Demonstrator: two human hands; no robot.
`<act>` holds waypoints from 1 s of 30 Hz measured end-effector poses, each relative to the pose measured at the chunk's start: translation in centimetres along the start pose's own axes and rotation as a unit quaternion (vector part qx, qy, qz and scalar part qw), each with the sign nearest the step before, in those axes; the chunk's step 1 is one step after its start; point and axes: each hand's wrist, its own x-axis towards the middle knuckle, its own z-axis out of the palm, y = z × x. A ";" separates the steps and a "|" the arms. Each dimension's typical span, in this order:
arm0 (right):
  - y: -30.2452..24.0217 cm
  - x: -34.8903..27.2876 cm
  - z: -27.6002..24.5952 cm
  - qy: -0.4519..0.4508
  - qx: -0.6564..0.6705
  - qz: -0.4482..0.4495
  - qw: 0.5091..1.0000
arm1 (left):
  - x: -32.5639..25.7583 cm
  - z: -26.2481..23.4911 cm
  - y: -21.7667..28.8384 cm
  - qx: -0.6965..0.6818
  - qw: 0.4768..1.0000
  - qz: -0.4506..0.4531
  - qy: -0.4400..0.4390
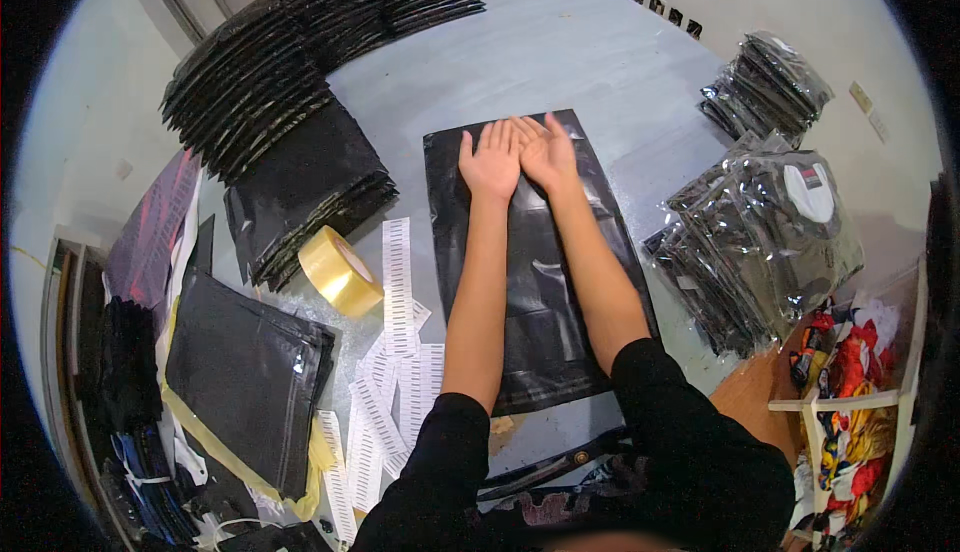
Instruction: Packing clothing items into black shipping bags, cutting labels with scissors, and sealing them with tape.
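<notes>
The black plastic mailing bag [530,292] lay flat on the bench [600,42], square in front of the person, its long sides running away from the body; presumably it was set there so that both arms could reach over it evenly. The left hand [489,164] and the right hand [549,160] were spread open side by side, palms apparently turned up, fingertips meeting, and neither had hold of anything. Such a pose looked more like showing or resting the hands than gripping; whether their backs touched the plastic could not be told.

The roll of clear yellowish tape [340,274] and the strips of white labels [397,282] sat just left of the bag, likely to keep them within easy reach. Stacked black packages [310,177] stood beyond the tape, and the clear-bagged garments [770,232] were piled on the right, probably to leave the middle for working.

As for the bag, it lay directly beneath both hands, which were over its far end; most of it stretched back between and under the forearms.
</notes>
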 end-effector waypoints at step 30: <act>-0.3 -0.8 -0.6 0.053 -0.015 -0.148 0.987 | -1.3 -0.8 -0.9 -0.028 0.999 0.032 0.019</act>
